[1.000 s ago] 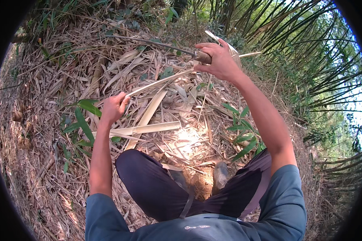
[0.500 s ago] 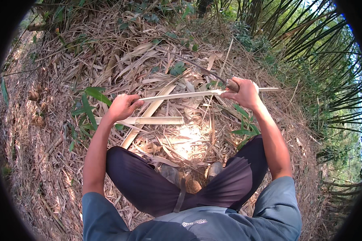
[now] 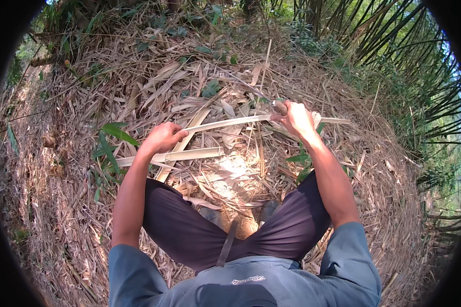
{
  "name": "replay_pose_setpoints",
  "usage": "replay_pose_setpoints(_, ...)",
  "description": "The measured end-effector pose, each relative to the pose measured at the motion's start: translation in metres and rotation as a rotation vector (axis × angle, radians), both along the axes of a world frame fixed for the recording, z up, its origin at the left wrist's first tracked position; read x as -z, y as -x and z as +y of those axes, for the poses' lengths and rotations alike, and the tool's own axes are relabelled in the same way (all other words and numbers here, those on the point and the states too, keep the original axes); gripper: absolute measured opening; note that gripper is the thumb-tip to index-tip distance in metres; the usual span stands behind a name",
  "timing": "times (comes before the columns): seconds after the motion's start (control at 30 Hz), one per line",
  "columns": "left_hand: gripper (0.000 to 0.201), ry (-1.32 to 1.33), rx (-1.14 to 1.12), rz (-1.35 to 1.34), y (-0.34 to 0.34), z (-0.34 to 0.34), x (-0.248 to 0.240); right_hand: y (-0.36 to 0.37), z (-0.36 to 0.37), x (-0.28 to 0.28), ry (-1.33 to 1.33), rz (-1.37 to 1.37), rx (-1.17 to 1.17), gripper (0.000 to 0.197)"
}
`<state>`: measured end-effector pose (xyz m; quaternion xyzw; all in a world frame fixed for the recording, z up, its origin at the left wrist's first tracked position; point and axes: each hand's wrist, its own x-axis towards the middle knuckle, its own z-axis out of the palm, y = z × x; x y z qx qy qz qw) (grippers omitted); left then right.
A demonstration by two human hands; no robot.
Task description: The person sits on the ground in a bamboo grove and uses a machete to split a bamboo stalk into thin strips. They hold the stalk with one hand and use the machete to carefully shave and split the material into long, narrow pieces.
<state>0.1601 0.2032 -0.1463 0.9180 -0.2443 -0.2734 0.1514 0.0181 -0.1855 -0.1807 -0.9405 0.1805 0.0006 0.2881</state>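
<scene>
Left hand (image 3: pixel 163 137) fisted around near end of a pale bamboo strip (image 3: pixel 230 123). Right hand (image 3: pixel 296 118) gripping the strip farther along, plus a tool handle (image 3: pixel 278 106), blade not clear. Strip runs level between hands above knees. More split strips (image 3: pixel 189 154) on dry leaf litter (image 3: pixel 77 204) below.

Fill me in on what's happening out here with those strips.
A person sits on dry leaf litter, knees apart, holding a long pale bamboo strip across in front of them. The left hand grips one end; the right hand grips farther along, with what looks like a knife handle against it. More split strips lie on the ground just beneath.
</scene>
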Motion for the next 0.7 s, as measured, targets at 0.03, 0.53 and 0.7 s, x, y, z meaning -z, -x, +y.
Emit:
replay_pose_setpoints(0.03,0.044,-0.038,-0.022,0.003,0.007,-0.009,-0.003,0.002,-0.001,0.000,0.032,0.014,0.020,0.052)
replay_pose_setpoints(0.53,0.061,-0.045,0.096,-0.238,0.047,-0.058,-0.018,-0.003,-0.029,0.000,0.264,0.168,0.071,0.049)
replay_pose_setpoints(0.7,0.058,0.239,0.046,-0.338,0.003,-0.013,-0.014,0.012,-0.043,-0.045,-0.160,0.038,-0.052,0.045)
